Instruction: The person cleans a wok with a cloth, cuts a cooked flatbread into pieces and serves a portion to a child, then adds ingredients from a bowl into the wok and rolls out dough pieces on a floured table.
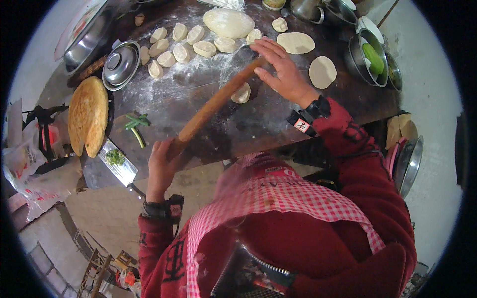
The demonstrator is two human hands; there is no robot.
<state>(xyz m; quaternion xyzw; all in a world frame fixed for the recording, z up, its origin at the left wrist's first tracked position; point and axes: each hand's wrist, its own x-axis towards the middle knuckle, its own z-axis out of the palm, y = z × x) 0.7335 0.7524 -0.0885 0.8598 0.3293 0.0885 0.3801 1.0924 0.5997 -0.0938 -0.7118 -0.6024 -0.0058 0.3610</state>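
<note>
A wooden rolling pin [218, 102] runs slantwise over the dark table. My left hand [162, 164] is closed around its near end at the table's front edge. At the far end is my right hand [281, 72], its fingers stretched out and its thumb apart, with the pin's tip by the palm; whether it bears on the pin cannot be told. A small dough round [242, 93] lies on the table beside the pin, partly under it. Two flattened dough rounds, one oval [296, 43] and one rounder [322, 72], lie beyond and right of my right hand.
Floured dough pieces [181, 53] and a large dough lump [228, 23] lie at the back. On the left are a lidded metal bowl [121, 65], a flatbread [88, 115], green onion pieces [137, 124] and a cleaver [118, 162] bearing chopped greens. Metal bowls [372, 56] stand right.
</note>
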